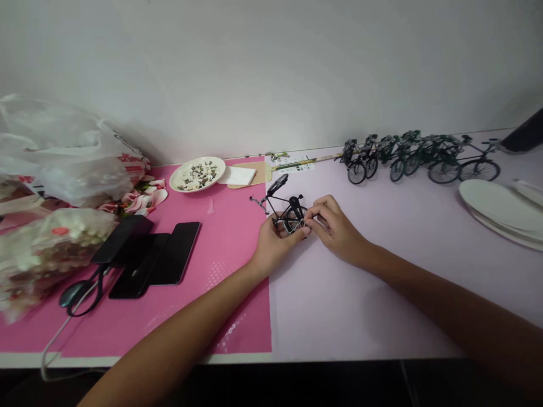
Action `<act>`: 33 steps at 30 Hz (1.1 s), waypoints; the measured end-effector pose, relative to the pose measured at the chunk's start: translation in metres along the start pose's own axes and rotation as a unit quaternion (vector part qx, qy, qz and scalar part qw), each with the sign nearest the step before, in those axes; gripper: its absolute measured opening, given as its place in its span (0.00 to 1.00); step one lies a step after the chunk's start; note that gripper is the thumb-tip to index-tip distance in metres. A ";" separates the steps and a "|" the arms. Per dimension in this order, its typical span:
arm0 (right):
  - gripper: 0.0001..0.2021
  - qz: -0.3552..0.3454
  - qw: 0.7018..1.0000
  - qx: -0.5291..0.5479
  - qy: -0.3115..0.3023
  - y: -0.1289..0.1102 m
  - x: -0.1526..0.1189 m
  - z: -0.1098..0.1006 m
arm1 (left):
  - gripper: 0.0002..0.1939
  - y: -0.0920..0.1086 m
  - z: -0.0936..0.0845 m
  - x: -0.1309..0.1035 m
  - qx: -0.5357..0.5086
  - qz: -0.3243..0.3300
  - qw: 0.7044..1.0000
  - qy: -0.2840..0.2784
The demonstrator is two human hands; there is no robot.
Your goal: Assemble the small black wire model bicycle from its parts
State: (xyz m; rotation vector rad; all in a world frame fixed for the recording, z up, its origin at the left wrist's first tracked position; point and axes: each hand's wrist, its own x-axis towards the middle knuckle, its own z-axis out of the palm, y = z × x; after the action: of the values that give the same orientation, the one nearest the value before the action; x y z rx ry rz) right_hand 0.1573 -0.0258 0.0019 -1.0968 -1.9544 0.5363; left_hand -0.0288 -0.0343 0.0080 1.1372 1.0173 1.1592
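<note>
A small black model bicycle (285,204) is held tilted just above the table, near the seam of the pink and pale lilac surfaces. My left hand (276,240) is closed around its lower part, with the thumb by the spoked wheel (293,219). On the right side of that wheel, the fingertips of my right hand (332,225) are pinched together. What lies between those fingertips is too small to make out. Only one wheel of this bicycle shows clearly; my left fingers hide part of the frame.
Several finished-looking model bicycles (424,155) stand along the wall at right, beside stacked white plates (500,200). At left are a bowl of small parts (197,174), a white pad (238,176), black phones (176,254), a black box (123,240) and plastic bags (68,152).
</note>
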 end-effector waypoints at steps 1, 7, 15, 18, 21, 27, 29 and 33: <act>0.05 0.002 1.000 -0.001 0.000 -0.001 0.000 0.000 | 0.25 0.000 0.000 0.000 -0.002 0.002 1.000 0.002; 0.05 0.014 1.000 0.002 0.004 -0.001 -0.001 0.000 | 0.25 -0.003 0.001 0.000 -0.003 0.002 1.000 0.011; 0.05 0.028 0.999 0.027 -0.001 -0.002 -0.001 0.000 | 0.26 -0.005 -0.001 0.001 0.012 0.003 1.000 0.011; 0.05 0.026 0.999 0.036 0.005 -0.002 -0.001 0.001 | 0.27 -0.006 -0.001 0.001 0.018 0.003 1.000 0.017; 0.04 0.022 0.998 0.051 0.010 0.000 -0.002 0.002 | 0.27 -0.006 -0.001 0.001 0.009 0.003 1.000 0.014; 0.02 -0.003 0.998 0.057 0.028 0.006 -0.002 0.005 | 0.27 -0.006 0.000 0.001 -0.001 0.007 1.000 0.015; 0.01 -0.006 0.998 0.058 0.029 0.006 -0.002 0.005 | 0.27 -0.006 0.000 0.001 -0.002 0.006 1.000 0.015; 0.01 -0.013 0.998 0.060 0.032 0.006 -0.002 0.004 | 0.27 -0.006 -0.001 0.001 0.008 0.010 1.000 0.016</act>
State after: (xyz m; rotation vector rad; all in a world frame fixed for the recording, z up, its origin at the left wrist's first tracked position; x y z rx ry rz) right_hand 0.1575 -0.0242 -0.0048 -1.0002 -1.8541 0.5902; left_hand -0.0283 -0.0332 0.0021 1.1465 1.0448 1.1903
